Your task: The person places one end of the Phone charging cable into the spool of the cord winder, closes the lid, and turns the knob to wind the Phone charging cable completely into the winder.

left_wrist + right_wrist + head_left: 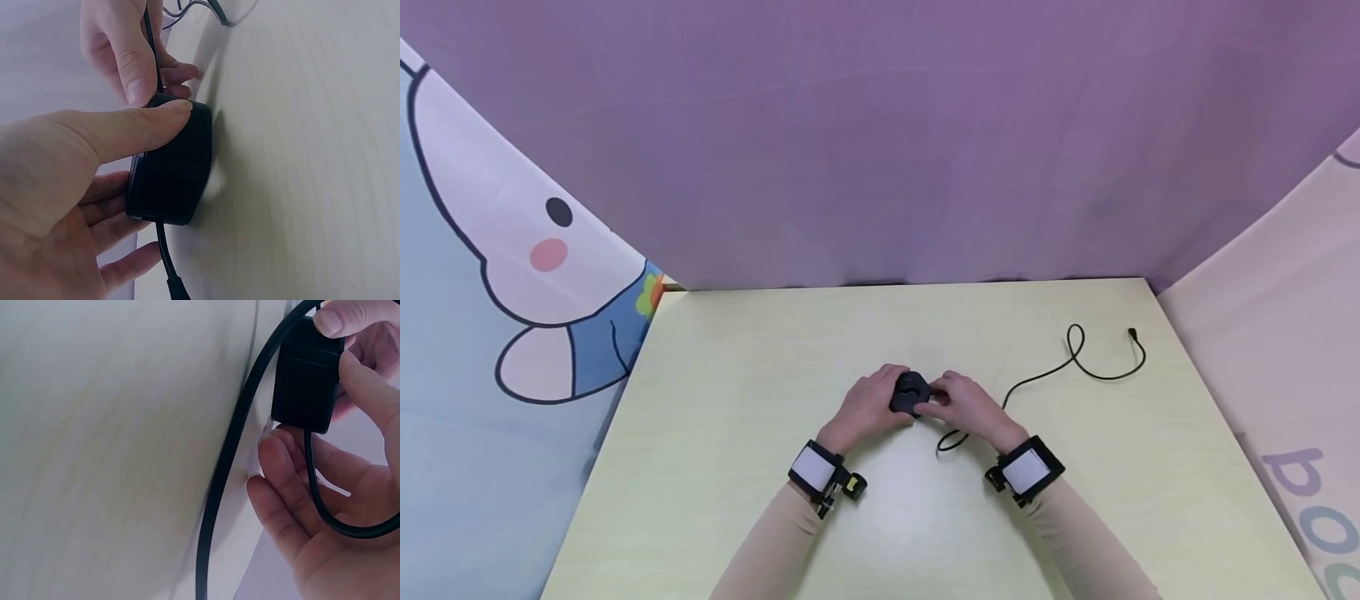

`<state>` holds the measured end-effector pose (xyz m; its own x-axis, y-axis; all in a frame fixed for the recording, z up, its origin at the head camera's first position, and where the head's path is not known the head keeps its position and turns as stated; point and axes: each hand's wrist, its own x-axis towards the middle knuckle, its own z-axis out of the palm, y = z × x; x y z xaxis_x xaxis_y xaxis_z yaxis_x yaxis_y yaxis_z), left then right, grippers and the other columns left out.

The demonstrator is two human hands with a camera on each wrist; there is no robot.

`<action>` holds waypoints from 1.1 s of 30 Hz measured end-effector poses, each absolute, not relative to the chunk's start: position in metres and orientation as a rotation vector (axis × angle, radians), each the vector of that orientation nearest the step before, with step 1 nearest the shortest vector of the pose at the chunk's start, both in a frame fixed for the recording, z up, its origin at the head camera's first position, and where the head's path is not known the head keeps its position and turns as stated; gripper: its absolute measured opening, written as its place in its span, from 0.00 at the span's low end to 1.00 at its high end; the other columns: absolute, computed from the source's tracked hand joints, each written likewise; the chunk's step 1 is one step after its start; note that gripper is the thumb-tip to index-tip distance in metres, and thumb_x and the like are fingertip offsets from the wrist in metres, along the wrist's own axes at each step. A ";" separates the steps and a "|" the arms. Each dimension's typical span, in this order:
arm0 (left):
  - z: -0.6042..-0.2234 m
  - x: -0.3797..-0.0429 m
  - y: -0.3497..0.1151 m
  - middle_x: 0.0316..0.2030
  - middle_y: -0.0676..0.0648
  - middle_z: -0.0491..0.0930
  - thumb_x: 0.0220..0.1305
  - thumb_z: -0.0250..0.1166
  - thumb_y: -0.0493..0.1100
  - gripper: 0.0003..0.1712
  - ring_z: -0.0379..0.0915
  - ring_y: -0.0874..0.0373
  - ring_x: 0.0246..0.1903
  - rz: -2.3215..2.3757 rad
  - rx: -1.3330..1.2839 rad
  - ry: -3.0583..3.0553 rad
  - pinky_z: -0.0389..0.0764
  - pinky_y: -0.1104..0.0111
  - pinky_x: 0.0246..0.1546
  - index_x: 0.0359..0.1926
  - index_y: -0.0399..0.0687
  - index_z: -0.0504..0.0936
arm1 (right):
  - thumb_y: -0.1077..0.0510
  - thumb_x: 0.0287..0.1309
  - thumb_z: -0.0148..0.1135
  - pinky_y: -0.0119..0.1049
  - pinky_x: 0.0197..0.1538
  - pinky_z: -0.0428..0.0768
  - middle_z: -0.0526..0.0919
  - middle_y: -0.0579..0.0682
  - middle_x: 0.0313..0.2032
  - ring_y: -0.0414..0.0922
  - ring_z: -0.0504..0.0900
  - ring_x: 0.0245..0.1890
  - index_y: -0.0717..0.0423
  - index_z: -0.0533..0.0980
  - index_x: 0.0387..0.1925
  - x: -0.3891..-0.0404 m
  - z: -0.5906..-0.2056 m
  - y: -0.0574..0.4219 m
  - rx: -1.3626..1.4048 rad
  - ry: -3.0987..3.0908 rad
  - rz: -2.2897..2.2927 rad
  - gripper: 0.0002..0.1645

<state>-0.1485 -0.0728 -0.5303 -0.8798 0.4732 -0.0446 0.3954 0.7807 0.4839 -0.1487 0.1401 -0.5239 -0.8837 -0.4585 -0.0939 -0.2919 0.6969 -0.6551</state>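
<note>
Both hands meet at a small black box with a cable [911,392] near the middle of the table. My left hand [871,407] grips it, with the thumb across one face and fingers behind. In the left wrist view, cable leaves both ends of the box [172,178]; the lower piece has a thicker sleeve [177,289]. My right hand [964,407] holds the other end near the cable exit. Its thumb touches the box edge in the right wrist view, while several fingers curl loosely beside the cable [315,494]. What the box is cannot be told.
The black cable [1037,377] runs right across the pale table [737,358], looping once and ending in a small plug [1132,333]. A purple curtain [895,150] stands behind the table. Printed cloths [467,467] hang at both sides.
</note>
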 end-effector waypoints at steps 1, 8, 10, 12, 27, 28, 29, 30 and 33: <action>-0.531 -0.149 -0.073 0.66 0.42 0.75 0.58 0.79 0.52 0.45 0.77 0.46 0.58 0.714 0.690 2.807 0.77 0.51 0.57 0.70 0.42 0.70 | 0.45 0.63 0.72 0.35 0.35 0.73 0.78 0.49 0.34 0.41 0.73 0.31 0.62 0.85 0.45 -0.148 -0.524 0.140 -0.590 2.660 -0.955 0.23; -0.534 -0.150 -0.072 0.67 0.42 0.74 0.58 0.79 0.51 0.45 0.77 0.45 0.59 0.730 0.671 2.793 0.76 0.51 0.58 0.71 0.42 0.70 | 0.45 0.64 0.71 0.38 0.38 0.76 0.78 0.49 0.36 0.42 0.74 0.33 0.63 0.84 0.46 -0.147 -0.524 0.137 -0.539 2.674 -0.906 0.24; -0.535 -0.150 -0.072 0.67 0.42 0.74 0.58 0.79 0.51 0.45 0.77 0.45 0.59 0.728 0.671 2.794 0.76 0.51 0.58 0.71 0.42 0.70 | 0.44 0.64 0.71 0.38 0.38 0.76 0.78 0.49 0.36 0.42 0.75 0.33 0.62 0.84 0.46 -0.146 -0.524 0.137 -0.532 2.675 -0.895 0.24; -0.534 -0.150 -0.072 0.66 0.42 0.74 0.58 0.79 0.51 0.45 0.77 0.45 0.59 0.721 0.672 2.796 0.77 0.51 0.58 0.71 0.42 0.69 | 0.44 0.65 0.70 0.38 0.37 0.76 0.78 0.49 0.36 0.42 0.75 0.33 0.63 0.84 0.46 -0.146 -0.524 0.137 -0.534 2.675 -0.885 0.24; -0.531 -0.149 -0.074 0.66 0.42 0.74 0.58 0.79 0.51 0.45 0.76 0.47 0.60 0.684 0.684 2.811 0.77 0.52 0.58 0.71 0.43 0.69 | 0.47 0.66 0.70 0.35 0.32 0.72 0.75 0.50 0.34 0.43 0.72 0.28 0.64 0.82 0.42 -0.145 -0.511 0.126 -0.476 2.689 -0.721 0.21; -0.532 -0.149 -0.075 0.66 0.42 0.74 0.58 0.79 0.51 0.45 0.76 0.47 0.59 0.684 0.683 2.815 0.77 0.52 0.58 0.71 0.43 0.69 | 0.47 0.66 0.70 0.35 0.31 0.72 0.74 0.50 0.33 0.43 0.72 0.27 0.63 0.81 0.40 -0.145 -0.510 0.125 -0.486 2.701 -0.701 0.20; -0.532 -0.149 -0.075 0.66 0.42 0.74 0.58 0.79 0.51 0.45 0.76 0.46 0.59 0.693 0.679 2.815 0.77 0.52 0.58 0.71 0.43 0.69 | 0.47 0.66 0.70 0.35 0.30 0.72 0.74 0.50 0.33 0.43 0.72 0.27 0.63 0.81 0.39 -0.144 -0.509 0.124 -0.489 2.712 -0.680 0.20; -0.533 -0.149 -0.075 0.66 0.43 0.74 0.57 0.79 0.51 0.45 0.77 0.46 0.58 0.703 0.676 2.815 0.77 0.52 0.58 0.71 0.44 0.69 | 0.47 0.65 0.71 0.35 0.30 0.71 0.74 0.50 0.32 0.43 0.72 0.27 0.62 0.81 0.38 -0.144 -0.509 0.124 -0.490 2.722 -0.666 0.20; -0.534 -0.148 -0.076 0.66 0.43 0.74 0.57 0.80 0.51 0.45 0.77 0.45 0.58 0.761 0.656 2.787 0.77 0.51 0.59 0.71 0.44 0.69 | 0.46 0.65 0.71 0.36 0.31 0.72 0.75 0.49 0.32 0.43 0.72 0.27 0.62 0.82 0.40 -0.143 -0.511 0.125 -0.484 2.740 -0.640 0.21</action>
<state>-0.1482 -0.0760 -0.5336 -0.8868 0.4589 -0.0543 0.3676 0.7718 0.5188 -0.1427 0.1245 -0.5107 -0.9028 -0.3823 -0.1972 -0.2554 0.8453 -0.4693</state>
